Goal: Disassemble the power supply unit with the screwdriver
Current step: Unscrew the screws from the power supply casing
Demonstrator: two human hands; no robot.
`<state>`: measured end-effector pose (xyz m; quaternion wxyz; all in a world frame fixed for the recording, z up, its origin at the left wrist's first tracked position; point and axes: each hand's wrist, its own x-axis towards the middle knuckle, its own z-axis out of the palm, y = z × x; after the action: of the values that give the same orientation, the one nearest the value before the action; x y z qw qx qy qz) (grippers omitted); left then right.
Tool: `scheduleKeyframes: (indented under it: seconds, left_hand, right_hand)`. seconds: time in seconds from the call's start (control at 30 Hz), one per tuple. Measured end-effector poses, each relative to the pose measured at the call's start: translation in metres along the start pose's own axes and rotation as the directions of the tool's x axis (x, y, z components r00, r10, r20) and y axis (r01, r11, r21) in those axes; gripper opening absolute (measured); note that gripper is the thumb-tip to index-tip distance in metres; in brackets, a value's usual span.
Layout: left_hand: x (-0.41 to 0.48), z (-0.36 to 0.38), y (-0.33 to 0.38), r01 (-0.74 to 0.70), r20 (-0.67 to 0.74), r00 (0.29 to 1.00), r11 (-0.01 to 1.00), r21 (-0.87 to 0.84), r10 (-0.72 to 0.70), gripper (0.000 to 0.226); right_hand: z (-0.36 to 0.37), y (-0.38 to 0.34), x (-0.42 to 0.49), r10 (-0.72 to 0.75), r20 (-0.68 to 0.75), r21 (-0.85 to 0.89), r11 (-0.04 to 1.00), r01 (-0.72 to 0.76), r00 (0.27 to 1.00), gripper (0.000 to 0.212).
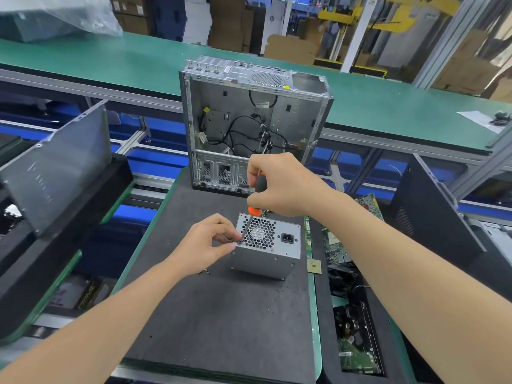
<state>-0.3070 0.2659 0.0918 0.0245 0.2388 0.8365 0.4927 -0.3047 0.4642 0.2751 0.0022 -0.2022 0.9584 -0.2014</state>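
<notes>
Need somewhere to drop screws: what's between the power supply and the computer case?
Head view: bare black mat, apart from wires at the far side of the power supply; the right hand holds the screwdriver above that stretch.

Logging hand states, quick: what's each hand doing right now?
Left hand: pinches the screwdriver shaft at a corner of the power supply unit.
Right hand: grips the screwdriver handle.

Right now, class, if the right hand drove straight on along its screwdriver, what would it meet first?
The right hand grips the screwdriver, its shaft slanting down to the left corner of the power supply unit. That corner comes first, probably a screw, where the left hand pinches the tip.
</notes>
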Motion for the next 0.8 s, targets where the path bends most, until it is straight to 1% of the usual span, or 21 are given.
scheduleKeyframes:
  seconds: [0.2,0.3,0.4,0.47,0.6,0.63,0.7,0.73,0.8]
  left_hand:
    - [0.001,-0.001,-0.002,0.009,0.011,1.000,1.000,-0.020,-0.009,0.025]
    - [0.001,-0.001,-0.003,0.016,0.018,1.000,0.999,-0.049,-0.015,0.030]
    - [0.001,-0.002,-0.004,0.024,0.031,0.999,0.998,-0.056,-0.022,0.031]
    - [0.004,-0.004,-0.002,0.026,0.031,0.999,0.997,-0.073,-0.024,0.031]
    - [0.015,-0.007,0.013,0.063,0.057,0.997,0.974,-0.219,-0.052,0.023]
    - [0.017,-0.006,0.015,0.069,0.072,0.996,0.974,-0.218,-0.055,0.022]
    - [0.019,-0.004,0.017,0.056,0.086,0.995,0.986,-0.155,-0.043,0.022]
    - [0.019,-0.004,0.017,0.051,0.087,0.995,0.990,-0.131,-0.039,0.023]
    - [0.018,-0.004,0.018,0.054,0.087,0.995,0.992,-0.114,-0.044,0.023]
  right_hand:
    - [0.002,-0.005,0.004,-0.052,-0.001,-0.028,0.998,0.052,0.999,0.022]
    - [0.002,-0.007,0.007,-0.082,0.022,-0.042,0.996,0.083,0.996,0.023]
    - [0.002,-0.011,0.009,-0.162,0.064,-0.070,0.984,0.166,0.985,0.021]
    - [0.007,-0.016,0.012,-0.215,0.070,-0.122,0.967,0.223,0.974,0.017]
    - [0.013,-0.025,0.019,-0.257,0.072,-0.172,0.949,0.265,0.964,0.010]
    - [0.013,-0.026,0.020,-0.253,0.078,-0.174,0.949,0.263,0.964,0.011]
    - [0.011,-0.027,0.022,-0.225,0.080,-0.186,0.954,0.236,0.971,0.017]
    - [0.010,-0.028,0.023,-0.200,0.056,-0.203,0.957,0.208,0.978,0.020]
    - [0.012,-0.030,0.025,-0.134,-0.053,-0.277,0.954,0.114,0.990,0.024]
